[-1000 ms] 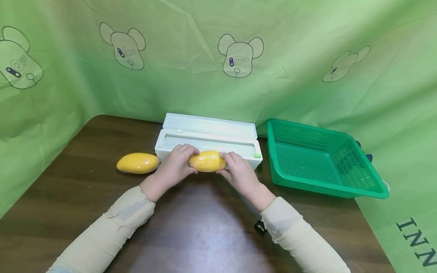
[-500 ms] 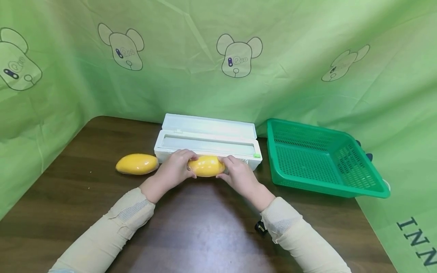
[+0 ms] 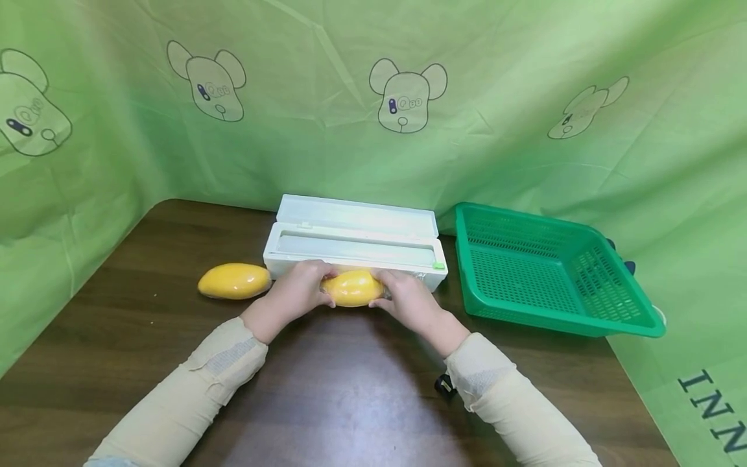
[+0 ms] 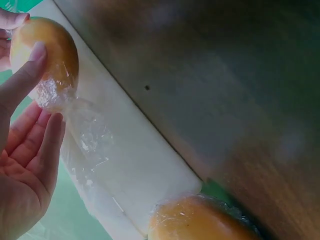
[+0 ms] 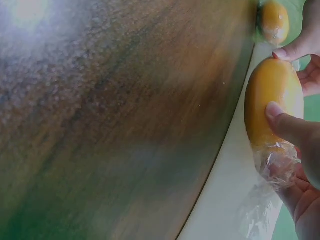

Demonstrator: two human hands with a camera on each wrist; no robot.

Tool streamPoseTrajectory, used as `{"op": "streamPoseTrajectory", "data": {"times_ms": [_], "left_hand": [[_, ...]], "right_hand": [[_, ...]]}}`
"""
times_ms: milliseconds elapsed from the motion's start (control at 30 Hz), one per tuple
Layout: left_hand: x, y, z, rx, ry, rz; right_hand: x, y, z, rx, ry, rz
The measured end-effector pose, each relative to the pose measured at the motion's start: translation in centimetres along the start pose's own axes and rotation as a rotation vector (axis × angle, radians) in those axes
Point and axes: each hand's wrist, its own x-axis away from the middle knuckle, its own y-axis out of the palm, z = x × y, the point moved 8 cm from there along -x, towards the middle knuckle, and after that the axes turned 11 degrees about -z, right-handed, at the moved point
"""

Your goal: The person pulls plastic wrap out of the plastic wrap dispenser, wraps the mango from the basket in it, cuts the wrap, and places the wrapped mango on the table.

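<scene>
Both hands hold a yellow mango (image 3: 353, 288) between them, in front of a white cling film dispenser (image 3: 356, 250). My left hand (image 3: 296, 290) grips its left end and my right hand (image 3: 408, 300) its right end, thumbs on the near side. Clear cling film (image 4: 55, 95) covers the mango and bunches at its ends, with loose film (image 4: 92, 132) trailing from it in the left wrist view. In the right wrist view, the right thumb presses on the mango (image 5: 267, 100) above the gathered film. A second film-wrapped mango (image 3: 235, 281) lies on the table to the left.
The dispenser's lid (image 3: 356, 215) stands raised at the back, and a green slider (image 3: 439, 266) sits at its right end. A green plastic basket (image 3: 525, 318) stands to the right. A small black object (image 3: 445, 386) shows beside the right sleeve on the wooden table (image 3: 327, 402).
The held mango has come slightly nearer the person and lower in the view, away from the dispenser's top. Both hands keep their hold; the other mango stays put.
</scene>
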Motion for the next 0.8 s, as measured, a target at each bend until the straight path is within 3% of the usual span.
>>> {"op": "streamPoseTrajectory", "data": {"times_ms": [533,800], "left_hand": [[-0.8,1.0,-0.7,-0.015,-0.056,-0.171],[-0.8,1.2,-0.8,-0.006,-0.053,-0.263]], "right_hand": [[-0.7,1.1,1.1,-0.065,0.053,-0.169],[-0.6,1.6,0.5,-0.044,0.082,-0.199]]}}
